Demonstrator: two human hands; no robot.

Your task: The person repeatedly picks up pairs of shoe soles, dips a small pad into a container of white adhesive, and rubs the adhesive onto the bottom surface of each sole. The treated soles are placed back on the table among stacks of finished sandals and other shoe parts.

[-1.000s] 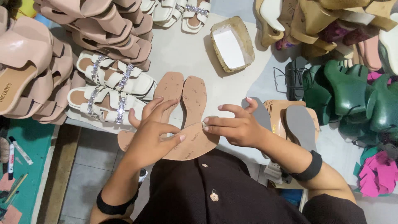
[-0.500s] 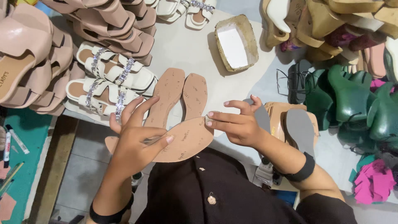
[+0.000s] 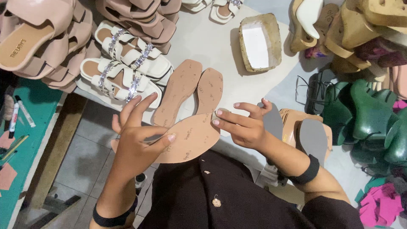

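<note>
My left hand (image 3: 135,135) grips a tan insole (image 3: 186,138) with thumb over its top, while my right hand (image 3: 241,125) pinches its far end with fingertips. Just beyond my hands, two matching insoles (image 3: 180,95) lie flat on the table (image 3: 212,46), with white jewelled sandals (image 3: 127,70) beyond my left.

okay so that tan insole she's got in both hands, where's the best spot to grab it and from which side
Probably by its long edges near the middle, much as now. The tan insole is a thin, flat sheet held level above the table edge, so pinching across its thickness suits it. The left hand comes from the heel side with the thumb on top; the right hand pinches the broad toe end from the other side.
</note>
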